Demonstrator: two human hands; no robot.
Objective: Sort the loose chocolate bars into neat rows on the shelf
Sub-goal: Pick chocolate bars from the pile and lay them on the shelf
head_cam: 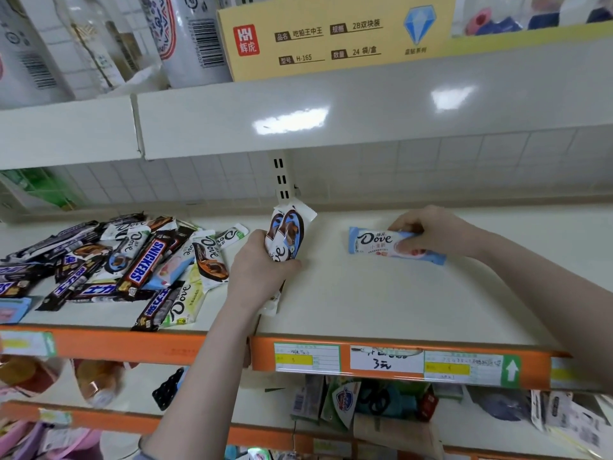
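1. The left hand [262, 263] grips a bundle of Dove bars [287, 235] upright over the shelf [381, 300].
2. The right hand [431, 232] pinches a light-blue Dove bar [374, 242] lying flat on the shelf, well apart from the left.
3. A loose pile of chocolate bars [132, 260] lies just left of the left hand.

Bright, overhead glare — edges warped, blurred

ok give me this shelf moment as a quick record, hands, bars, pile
left hand: grips a bunch of Dove bars, upright
right hand: holds a light blue Dove bar lying flat on the shelf
loose pile: Snickers and Dove bars jumbled at shelf left
rows: none formed yet
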